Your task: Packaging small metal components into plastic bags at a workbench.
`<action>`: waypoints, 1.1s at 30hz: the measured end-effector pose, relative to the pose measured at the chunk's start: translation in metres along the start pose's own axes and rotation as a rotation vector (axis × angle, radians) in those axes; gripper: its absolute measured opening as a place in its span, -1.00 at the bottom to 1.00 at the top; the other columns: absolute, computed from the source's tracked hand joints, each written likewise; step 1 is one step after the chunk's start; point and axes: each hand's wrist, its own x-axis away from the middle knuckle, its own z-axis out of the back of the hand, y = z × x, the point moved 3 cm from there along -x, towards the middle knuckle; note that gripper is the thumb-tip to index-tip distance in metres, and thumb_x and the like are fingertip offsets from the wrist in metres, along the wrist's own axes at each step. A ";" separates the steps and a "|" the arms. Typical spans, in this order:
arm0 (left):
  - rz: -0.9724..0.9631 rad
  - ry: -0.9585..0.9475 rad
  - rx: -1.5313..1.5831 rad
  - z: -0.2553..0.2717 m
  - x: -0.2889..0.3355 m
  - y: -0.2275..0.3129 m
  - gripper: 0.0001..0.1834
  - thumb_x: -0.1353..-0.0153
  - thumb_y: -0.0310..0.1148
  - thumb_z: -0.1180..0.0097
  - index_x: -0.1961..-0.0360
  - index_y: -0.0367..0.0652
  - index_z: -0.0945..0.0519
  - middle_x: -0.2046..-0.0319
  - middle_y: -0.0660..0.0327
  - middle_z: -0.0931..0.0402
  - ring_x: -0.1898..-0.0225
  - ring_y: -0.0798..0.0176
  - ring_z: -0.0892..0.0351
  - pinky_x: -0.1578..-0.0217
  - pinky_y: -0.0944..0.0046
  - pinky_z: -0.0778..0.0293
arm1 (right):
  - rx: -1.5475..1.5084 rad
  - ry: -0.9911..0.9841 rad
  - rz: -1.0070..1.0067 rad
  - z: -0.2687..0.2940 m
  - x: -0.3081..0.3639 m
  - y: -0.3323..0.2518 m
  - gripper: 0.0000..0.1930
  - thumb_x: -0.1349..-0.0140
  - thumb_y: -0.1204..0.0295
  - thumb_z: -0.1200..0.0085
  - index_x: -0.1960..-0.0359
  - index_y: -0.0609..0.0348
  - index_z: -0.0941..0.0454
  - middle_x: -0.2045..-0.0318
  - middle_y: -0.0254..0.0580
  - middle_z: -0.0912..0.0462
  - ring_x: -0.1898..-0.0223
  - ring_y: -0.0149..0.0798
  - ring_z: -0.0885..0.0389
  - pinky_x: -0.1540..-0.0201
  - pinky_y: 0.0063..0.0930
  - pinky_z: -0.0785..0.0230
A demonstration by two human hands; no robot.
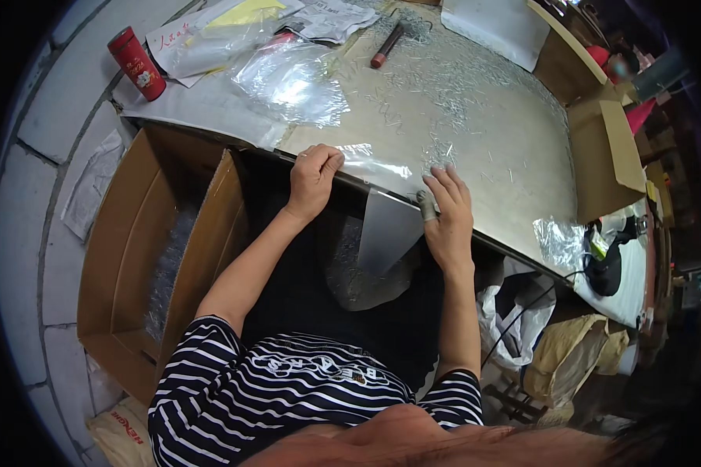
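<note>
My left hand (313,180) is closed at the table's near edge, its fingers pinched on one end of a small clear plastic bag (378,166). The bag lies flat along the edge between my hands. At its other end, my right hand (450,222) rests on the tabletop with fingers stretched out, touching a small cluster of thin shiny metal pieces (439,152). A pale cover wraps one digit of that hand. Below the edge, between my forearms, hangs a grey metal sheet (388,231).
Many loose metal pieces (463,93) are scattered over the table (514,191). A red-handled tool (387,47), a pile of clear bags (292,82) and a red can (138,66) lie farther back. Cardboard boxes stand left (125,257) and right (611,156).
</note>
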 end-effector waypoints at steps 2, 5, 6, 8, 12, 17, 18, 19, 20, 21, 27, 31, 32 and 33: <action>0.042 0.021 0.016 -0.002 0.000 0.003 -0.81 -0.28 -0.40 -0.09 0.42 -0.30 -0.50 0.52 0.14 -0.47 0.44 0.19 -0.44 0.34 0.29 -0.35 | -0.163 -0.044 -0.131 -0.008 0.000 0.002 -0.66 -0.17 0.53 -0.15 -0.02 0.25 -0.52 -0.10 -0.06 -0.52 -0.22 0.01 -0.39 -0.25 -0.23 -0.24; 0.195 -0.015 0.025 -0.004 -0.001 -0.004 -0.74 -0.34 -0.33 -0.04 0.42 -0.32 -0.50 0.56 0.15 -0.49 0.49 0.29 -0.44 0.39 0.32 -0.35 | -0.423 -0.027 -0.209 -0.019 -0.009 -0.011 -0.60 -0.12 0.51 -0.22 -0.03 0.26 -0.51 -0.09 0.00 -0.52 -0.20 0.02 -0.41 -0.24 -0.26 -0.25; 0.205 -0.011 0.018 -0.005 0.001 -0.008 -0.72 -0.36 -0.31 -0.02 0.42 -0.31 -0.50 0.57 0.17 -0.49 0.51 0.33 -0.43 0.41 0.33 -0.35 | -0.426 -0.019 -0.209 -0.026 -0.014 -0.016 -0.60 -0.12 0.51 -0.22 -0.03 0.26 -0.51 -0.09 0.00 -0.52 -0.20 0.02 -0.41 -0.24 -0.26 -0.25; 0.208 -0.016 0.008 -0.007 0.003 -0.012 -0.70 -0.38 -0.28 -0.01 0.42 -0.31 -0.51 0.59 0.19 -0.49 0.52 0.38 -0.42 0.43 0.35 -0.34 | -0.377 0.124 -0.071 -0.033 -0.030 -0.026 -0.60 -0.10 0.51 -0.25 -0.01 0.27 -0.52 -0.08 0.02 -0.52 -0.14 -0.05 -0.46 -0.19 -0.30 -0.28; 0.200 -0.042 0.049 -0.004 0.007 -0.015 -0.66 -0.39 -0.25 0.04 0.42 -0.32 -0.49 0.57 0.12 -0.46 0.50 0.22 -0.42 0.42 0.29 -0.34 | -0.407 0.044 0.061 -0.049 -0.045 -0.023 -0.70 -0.13 0.53 -0.23 0.08 0.30 -0.56 0.12 -0.07 -0.64 0.08 -0.19 -0.59 0.00 -0.40 -0.40; 0.068 -0.021 0.151 0.004 0.013 -0.008 -0.62 -0.43 -0.20 0.15 0.32 -0.33 -0.54 0.45 0.02 -0.51 0.37 0.07 -0.51 0.26 0.24 -0.38 | -0.888 0.002 -0.464 -0.051 -0.023 -0.016 -0.95 -0.21 0.57 -0.14 0.36 0.33 -0.59 0.55 -0.29 -0.63 0.49 -0.48 -0.56 0.36 -0.60 -0.40; 0.096 -0.057 0.249 0.006 0.013 0.003 -0.59 -0.45 -0.18 0.18 0.25 -0.32 -0.56 0.37 0.06 -0.55 0.29 0.14 -0.53 0.17 0.27 -0.39 | -0.898 0.012 -0.494 -0.052 -0.011 -0.009 -0.91 -0.22 0.55 -0.13 0.39 0.34 -0.59 0.53 -0.28 -0.63 0.49 -0.47 -0.56 0.37 -0.61 -0.36; 0.126 -0.093 0.344 0.009 0.014 0.014 -0.56 -0.46 -0.16 0.22 0.18 -0.32 -0.58 0.30 0.10 -0.59 0.22 0.20 -0.55 0.07 0.30 -0.39 | -0.892 0.010 -0.502 -0.046 -0.001 -0.010 -0.91 -0.22 0.55 -0.13 0.39 0.34 -0.59 0.53 -0.28 -0.63 0.49 -0.47 -0.56 0.37 -0.61 -0.36; 0.197 -0.122 0.458 0.017 0.017 0.022 -0.53 -0.47 -0.15 0.25 0.10 -0.34 -0.59 0.16 0.16 -0.61 0.09 0.28 -0.54 -0.05 0.33 -0.35 | -0.970 -0.033 -0.510 -0.040 0.009 -0.013 -0.91 -0.23 0.55 -0.12 0.41 0.33 -0.58 0.55 -0.28 -0.62 0.49 -0.47 -0.56 0.37 -0.60 -0.37; 0.304 -0.207 0.609 0.024 0.021 0.033 -0.51 -0.48 -0.14 0.26 0.08 -0.38 -0.58 0.12 0.13 -0.61 0.04 0.28 -0.53 -0.06 0.31 -0.35 | -1.051 -0.071 -0.523 -0.035 0.020 -0.015 -0.90 -0.23 0.55 -0.11 0.43 0.32 -0.57 0.56 -0.28 -0.62 0.50 -0.47 -0.55 0.37 -0.60 -0.37; 0.676 -0.657 0.826 0.018 0.055 0.071 -0.54 -0.09 -0.52 -0.22 -0.05 -0.37 -0.49 0.12 0.08 -0.59 0.09 0.28 -0.58 0.01 0.32 -0.46 | -1.039 -0.345 -0.540 -0.031 0.076 -0.027 -0.92 -0.20 0.60 -0.07 0.45 0.30 -0.56 0.56 -0.29 -0.62 0.48 -0.48 -0.56 0.36 -0.59 -0.39; 0.651 -0.648 0.644 0.000 0.089 0.057 -0.82 -0.06 -0.59 -0.22 0.26 -0.33 -0.61 0.43 0.25 -0.60 0.41 0.45 -0.56 0.32 0.44 -0.49 | -0.970 -0.506 -0.571 -0.039 0.105 -0.032 -0.93 -0.17 0.59 -0.14 0.34 0.35 -0.59 0.50 -0.34 -0.59 0.41 -0.51 -0.53 0.30 -0.61 -0.39; 0.629 -0.683 0.562 -0.003 0.096 0.057 -0.91 -0.06 -0.61 -0.22 0.36 -0.32 -0.63 0.51 0.29 -0.58 0.49 0.49 -0.53 0.41 0.47 -0.47 | -1.053 -0.388 -0.601 -0.044 0.111 -0.035 -0.85 -0.17 0.58 -0.17 0.23 0.36 -0.57 0.47 -0.35 -0.59 0.40 -0.53 -0.52 0.29 -0.63 -0.39; 0.629 -0.662 0.546 -0.008 0.105 0.062 -0.99 -0.11 -0.57 -0.20 0.43 -0.30 -0.63 0.55 0.30 -0.56 0.54 0.50 -0.49 0.50 0.49 -0.41 | -1.132 -0.261 -0.625 -0.047 0.115 -0.034 -0.77 -0.17 0.56 -0.20 0.13 0.37 -0.56 0.44 -0.36 -0.60 0.39 -0.55 -0.51 0.29 -0.64 -0.39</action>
